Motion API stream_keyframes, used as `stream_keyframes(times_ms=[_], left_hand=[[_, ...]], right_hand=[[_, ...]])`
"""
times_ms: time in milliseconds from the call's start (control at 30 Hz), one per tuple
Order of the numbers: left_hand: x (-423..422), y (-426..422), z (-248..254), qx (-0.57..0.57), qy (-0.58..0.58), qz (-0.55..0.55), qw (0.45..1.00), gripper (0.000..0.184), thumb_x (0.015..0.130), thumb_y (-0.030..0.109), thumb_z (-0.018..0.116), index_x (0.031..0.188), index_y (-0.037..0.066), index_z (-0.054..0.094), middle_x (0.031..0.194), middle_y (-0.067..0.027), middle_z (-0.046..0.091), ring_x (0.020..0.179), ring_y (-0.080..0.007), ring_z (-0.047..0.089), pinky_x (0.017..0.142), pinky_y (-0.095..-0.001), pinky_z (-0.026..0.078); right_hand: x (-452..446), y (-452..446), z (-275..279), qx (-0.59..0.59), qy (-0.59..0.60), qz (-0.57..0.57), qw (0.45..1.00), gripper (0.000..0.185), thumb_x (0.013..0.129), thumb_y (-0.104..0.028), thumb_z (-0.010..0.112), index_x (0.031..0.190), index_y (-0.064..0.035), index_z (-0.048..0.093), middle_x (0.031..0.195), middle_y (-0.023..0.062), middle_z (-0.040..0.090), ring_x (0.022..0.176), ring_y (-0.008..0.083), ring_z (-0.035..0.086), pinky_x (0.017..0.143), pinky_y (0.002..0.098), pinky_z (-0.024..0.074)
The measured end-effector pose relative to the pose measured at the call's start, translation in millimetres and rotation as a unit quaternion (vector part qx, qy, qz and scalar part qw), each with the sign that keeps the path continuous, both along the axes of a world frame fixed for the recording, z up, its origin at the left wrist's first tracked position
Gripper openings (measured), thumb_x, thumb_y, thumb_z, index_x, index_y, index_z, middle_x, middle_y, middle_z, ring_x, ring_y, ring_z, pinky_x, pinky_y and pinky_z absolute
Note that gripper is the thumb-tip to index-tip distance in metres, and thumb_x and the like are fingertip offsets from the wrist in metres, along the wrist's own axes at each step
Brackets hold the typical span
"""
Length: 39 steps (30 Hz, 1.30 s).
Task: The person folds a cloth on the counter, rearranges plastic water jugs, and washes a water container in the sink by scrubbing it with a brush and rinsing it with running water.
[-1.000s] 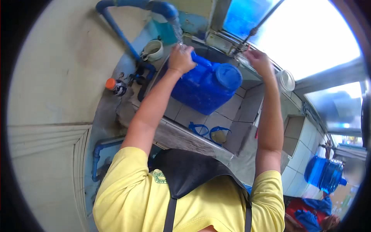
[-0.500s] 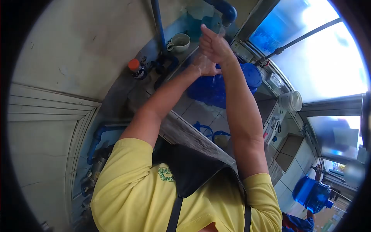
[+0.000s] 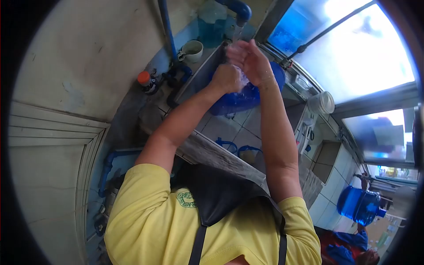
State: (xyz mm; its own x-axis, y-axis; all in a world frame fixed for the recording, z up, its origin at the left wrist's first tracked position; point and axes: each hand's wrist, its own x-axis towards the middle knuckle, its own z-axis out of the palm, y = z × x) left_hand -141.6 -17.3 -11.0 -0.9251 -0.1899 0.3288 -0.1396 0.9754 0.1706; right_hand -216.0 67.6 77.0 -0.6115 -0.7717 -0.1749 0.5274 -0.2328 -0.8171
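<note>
Water runs from a blue pipe spout over both my hands. My right hand is under the stream, its fingers stretched out and blurred, holding nothing. Just below and to its left, my left hand is bent inward, with water splashing off it. Its fingers are hidden by the splash and the blur. Under the hands is a blue plastic container, standing in a tiled sink. Both hands look wet and are close together, but I cannot tell whether they touch.
A white cup and an orange-capped bottle stand on the left ledge. Blue straps lie near the sink's front edge. On the right is a clear jar. Further right, a person is by a blue water jug.
My right hand has turned from a curled grip with the thumb up to stretched fingers under the water. My left hand has bent inward. The view has shifted slightly, and more of the other person shows.
</note>
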Motion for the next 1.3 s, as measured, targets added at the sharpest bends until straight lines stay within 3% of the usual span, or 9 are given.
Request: stream_keyframes(times_ms=[67, 233, 300, 400, 467, 733, 1000, 1167, 1300], left_hand=[[3, 11, 9, 0.018, -0.110, 0.001, 0.994, 0.049, 0.093, 0.051, 0.056, 0.092, 0.006, 0.076, 0.089, -0.0162, 0.075, 0.079, -0.0377, 0.068, 0.075, -0.0455, 0.053], [4, 5, 23, 0.062, -0.162, 0.005, 0.985, 0.044, 0.096, 0.040, 0.052, 0.088, 0.004, 0.074, 0.084, -0.0172, 0.074, 0.071, -0.0354, 0.070, 0.065, -0.0449, 0.054], [-14, -18, 47, 0.377, -0.447, -0.003, 0.811, 0.049, 0.098, 0.041, 0.048, 0.084, 0.000, 0.073, 0.086, -0.0167, 0.075, 0.068, -0.0336, 0.070, 0.061, -0.0427, 0.054], [-22, -46, 44, 0.386, -0.390, 0.002, 0.836, 0.048, 0.096, 0.042, 0.051, 0.084, 0.000, 0.072, 0.081, -0.0140, 0.074, 0.062, -0.0318, 0.069, 0.059, -0.0431, 0.055], [-26, -60, 47, 0.046, -0.230, -0.015, 0.972, 0.044, 0.093, 0.047, 0.056, 0.099, 0.006, 0.072, 0.096, -0.0115, 0.075, 0.075, -0.0313, 0.072, 0.065, -0.0424, 0.056], [-23, -92, 5, -0.223, 0.147, -0.220, 0.938, 0.057, 0.089, 0.053, 0.061, 0.137, 0.023, 0.059, 0.145, -0.0065, 0.053, 0.124, -0.0311, 0.056, 0.100, -0.0465, 0.046], [-25, -38, -3, -0.040, 0.009, 0.080, 0.996, 0.061, 0.086, 0.062, 0.059, 0.135, 0.026, 0.061, 0.133, -0.0144, 0.060, 0.122, -0.0353, 0.057, 0.098, -0.0483, 0.047], [-38, -42, 51, -0.018, -0.214, 0.165, 0.963, 0.081, 0.090, 0.070, 0.043, 0.136, 0.004, 0.056, 0.120, -0.0274, 0.066, 0.106, -0.0432, 0.064, 0.095, -0.0491, 0.049], [-36, -94, 70, 0.263, -0.404, 0.130, 0.866, 0.080, 0.089, 0.066, 0.052, 0.135, 0.000, 0.058, 0.110, -0.0249, 0.070, 0.097, -0.0380, 0.067, 0.091, -0.0463, 0.054]], right_hand=[[-18, 22, -25, 0.156, 0.095, -0.031, 0.983, 0.031, 0.097, -0.031, 0.064, 0.100, -0.0014, 0.072, 0.089, 0.0117, 0.073, 0.075, 0.0264, 0.069, 0.070, 0.0372, 0.0551], [-15, 80, -74, 0.507, 0.430, -0.036, 0.746, 0.043, 0.092, -0.041, 0.063, 0.102, 0.0001, 0.073, 0.098, 0.0171, 0.075, 0.082, 0.0357, 0.070, 0.074, 0.0416, 0.0553], [15, 81, -73, 0.481, 0.389, -0.018, 0.786, 0.044, 0.091, -0.041, 0.064, 0.107, -0.0013, 0.072, 0.099, 0.0185, 0.074, 0.089, 0.0383, 0.069, 0.078, 0.0436, 0.0551], [62, 70, -91, 0.451, 0.496, -0.093, 0.736, 0.051, 0.088, -0.042, 0.067, 0.124, -0.0060, 0.066, 0.105, 0.0184, 0.074, 0.096, 0.0378, 0.069, 0.086, 0.0448, 0.0539], [71, 66, -93, 0.446, 0.502, -0.094, 0.735, 0.052, 0.087, -0.041, 0.068, 0.125, -0.0064, 0.066, 0.106, 0.0182, 0.074, 0.096, 0.0378, 0.069, 0.086, 0.0445, 0.0538], [59, 100, -80, 0.373, 0.523, -0.008, 0.766, 0.056, 0.081, -0.037, 0.072, 0.130, -0.0094, 0.065, 0.106, 0.0152, 0.074, 0.097, 0.0376, 0.069, 0.088, 0.0430, 0.0538], [62, 92, -98, 0.409, 0.488, -0.091, 0.766, 0.038, 0.079, -0.033, 0.069, 0.114, -0.0178, 0.072, 0.099, 0.0086, 0.075, 0.088, 0.0366, 0.068, 0.078, 0.0456, 0.0551], [87, 83, -91, 0.394, 0.520, -0.124, 0.748, 0.034, 0.077, -0.030, 0.068, 0.105, -0.0104, 0.072, 0.091, 0.0114, 0.075, 0.084, 0.0386, 0.067, 0.076, 0.0456, 0.0541], [103, 70, -89, 0.411, 0.539, -0.161, 0.718, 0.026, 0.077, -0.027, 0.067, 0.095, -0.0090, 0.070, 0.086, 0.0132, 0.073, 0.081, 0.0403, 0.066, 0.077, 0.0468, 0.0532]])
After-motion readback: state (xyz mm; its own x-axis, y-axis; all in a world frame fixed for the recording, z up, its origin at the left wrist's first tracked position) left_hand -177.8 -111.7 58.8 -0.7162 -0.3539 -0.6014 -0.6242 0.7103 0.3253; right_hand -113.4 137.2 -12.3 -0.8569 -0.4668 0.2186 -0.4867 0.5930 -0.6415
